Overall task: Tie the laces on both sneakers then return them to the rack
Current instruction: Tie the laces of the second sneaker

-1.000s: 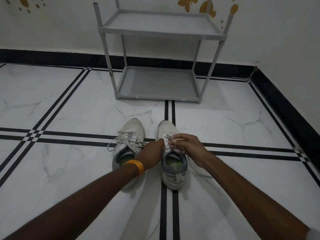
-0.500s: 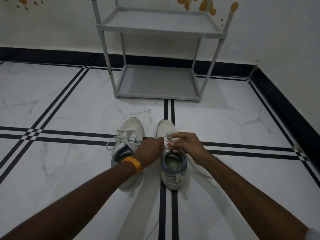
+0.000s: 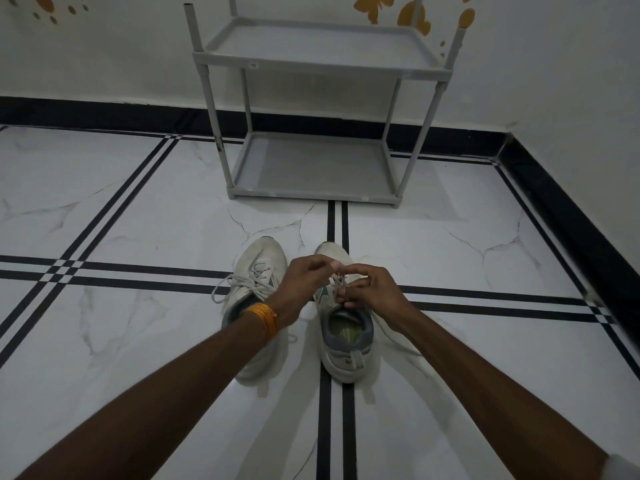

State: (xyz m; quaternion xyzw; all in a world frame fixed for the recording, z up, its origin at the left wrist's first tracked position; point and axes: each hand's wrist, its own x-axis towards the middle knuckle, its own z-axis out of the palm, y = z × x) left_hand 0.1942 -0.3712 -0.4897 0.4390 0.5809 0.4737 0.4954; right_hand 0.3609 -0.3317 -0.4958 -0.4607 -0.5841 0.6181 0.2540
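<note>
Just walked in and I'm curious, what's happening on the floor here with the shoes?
A person is tying the laces of the right sneaker, left hand and right hand both pinching them. The left sneaker lies alongside with loose laces. Both sit on the floor before a grey rack, its shelves bare.

We see two white sneakers side by side on the floor, toes toward the rack. The left sneaker has loose laces trailing off to its left. The right sneaker has a grey collar and a green insole; its laces are raised over the tongue. The grey two-shelf rack stands upright beyond them, both shelves bare.
</note>
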